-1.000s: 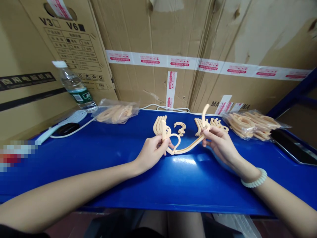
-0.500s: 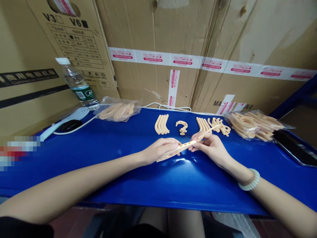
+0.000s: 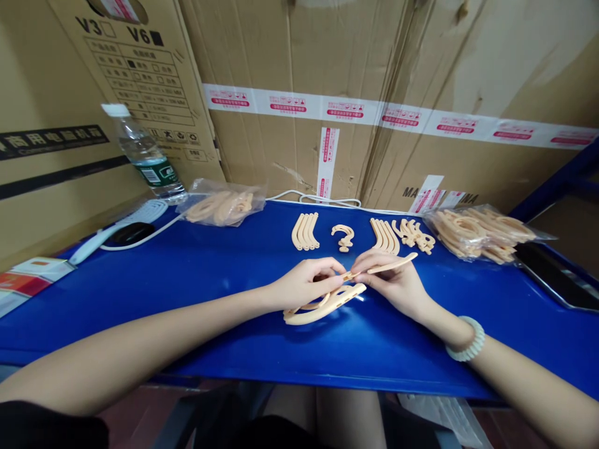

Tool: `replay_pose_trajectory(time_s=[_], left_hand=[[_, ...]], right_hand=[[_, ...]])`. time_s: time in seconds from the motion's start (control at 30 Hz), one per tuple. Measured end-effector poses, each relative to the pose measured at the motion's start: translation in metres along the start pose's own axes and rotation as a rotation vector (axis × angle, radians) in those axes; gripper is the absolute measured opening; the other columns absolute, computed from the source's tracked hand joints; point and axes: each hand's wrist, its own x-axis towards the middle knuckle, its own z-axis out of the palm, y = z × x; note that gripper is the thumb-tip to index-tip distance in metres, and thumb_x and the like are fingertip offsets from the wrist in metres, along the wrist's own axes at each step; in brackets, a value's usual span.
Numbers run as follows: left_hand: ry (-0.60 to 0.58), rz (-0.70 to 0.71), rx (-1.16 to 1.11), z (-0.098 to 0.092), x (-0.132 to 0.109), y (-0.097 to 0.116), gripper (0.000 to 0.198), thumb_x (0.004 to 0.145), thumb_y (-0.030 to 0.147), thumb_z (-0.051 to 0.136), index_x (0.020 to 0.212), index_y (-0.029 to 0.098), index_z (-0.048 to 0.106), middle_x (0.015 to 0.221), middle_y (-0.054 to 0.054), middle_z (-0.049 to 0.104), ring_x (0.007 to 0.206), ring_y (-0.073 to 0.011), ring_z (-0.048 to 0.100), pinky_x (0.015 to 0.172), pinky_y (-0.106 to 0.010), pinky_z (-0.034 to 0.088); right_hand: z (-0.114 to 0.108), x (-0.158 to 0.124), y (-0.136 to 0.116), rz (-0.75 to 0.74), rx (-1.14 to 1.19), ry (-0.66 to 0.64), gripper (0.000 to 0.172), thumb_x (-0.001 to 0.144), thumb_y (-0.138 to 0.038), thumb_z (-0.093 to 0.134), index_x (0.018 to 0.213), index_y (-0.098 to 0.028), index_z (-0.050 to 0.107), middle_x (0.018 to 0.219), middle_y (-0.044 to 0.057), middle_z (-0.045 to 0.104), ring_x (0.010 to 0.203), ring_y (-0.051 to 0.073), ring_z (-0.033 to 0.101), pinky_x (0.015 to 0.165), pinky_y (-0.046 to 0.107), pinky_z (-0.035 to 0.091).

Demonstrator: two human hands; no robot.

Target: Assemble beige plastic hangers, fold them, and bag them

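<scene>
My left hand (image 3: 306, 282) grips a beige plastic folding-hanger piece, its thumb and fingers pinched near one end. From under that hand a slotted curved hanger arm (image 3: 322, 310) hangs out, low over the blue table. My right hand (image 3: 397, 279) is closed on a slim curved hanger arm (image 3: 392, 264) that sticks out to the right. Both sets of fingertips meet at a beige joint (image 3: 349, 276); how the pieces fit there is partly hidden by the fingers. Just beyond lie curved hanger arms (image 3: 306, 231), hanger hooks (image 3: 344, 237) and more curved arms (image 3: 385, 237).
Small beige hook parts (image 3: 414, 236) lie right of the rows. Plastic bags of beige parts (image 3: 222, 204) sit at back left and back right. A water bottle (image 3: 148, 156), a dark phone (image 3: 561, 274) and a white cable (image 3: 322, 201) are around the edges. Cardboard boxes (image 3: 290, 50) stand behind.
The slotted arm has swung down below my left hand, and the fingertips of both hands have come together at the joint. The right-hand arm now lies flatter.
</scene>
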Motion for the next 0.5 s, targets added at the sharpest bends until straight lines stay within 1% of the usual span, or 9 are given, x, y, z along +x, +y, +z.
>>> replay_pose_trajectory(time_s=[0.13,0.23,0.33,0.5], left_hand=[[0.009,0.073,0.189,-0.0006,-0.0016,0.0038,0.029,0.101,0.037,0.048,0.103,0.015,0.067,0.075,0.001,0.062,0.064,-0.0115,0.054,0.060,-0.023,0.037],[-0.009,0.118,0.357,-0.0005,-0.0019,0.0085,0.030,0.103,0.034,0.043,0.098,0.015,0.067,0.071,0.001,0.063,0.064,-0.0124,0.056,0.063,-0.024,0.038],[-0.014,0.159,0.501,-0.0001,-0.0011,0.0093,0.031,0.104,0.032,0.039,0.096,0.015,0.065,0.072,-0.001,0.065,0.065,-0.0136,0.057,0.064,-0.025,0.037],[-0.018,0.214,0.602,-0.0013,-0.0004,0.0062,0.031,0.104,0.031,0.036,0.087,0.017,0.059,0.065,0.001,0.057,0.059,-0.0133,0.052,0.061,-0.025,0.033]], right_hand=[[-0.0024,-0.0007,0.0001,-0.073,-0.089,-0.035,0.011,0.093,-0.027,0.071,0.090,-0.021,0.079,0.087,0.007,0.076,0.081,0.019,0.071,0.074,0.033,0.059],[-0.0028,-0.0021,-0.0022,-0.131,-0.138,-0.033,0.010,0.094,-0.022,0.069,0.092,-0.020,0.079,0.087,0.006,0.076,0.080,0.017,0.071,0.074,0.031,0.059],[-0.0029,-0.0046,-0.0049,-0.213,-0.202,-0.053,0.014,0.095,-0.015,0.065,0.095,-0.020,0.078,0.089,0.005,0.076,0.081,0.016,0.071,0.074,0.029,0.058],[-0.0036,-0.0093,-0.0038,-0.350,-0.306,-0.108,0.021,0.099,-0.011,0.057,0.104,-0.019,0.075,0.095,0.007,0.075,0.085,0.017,0.069,0.074,0.031,0.057]])
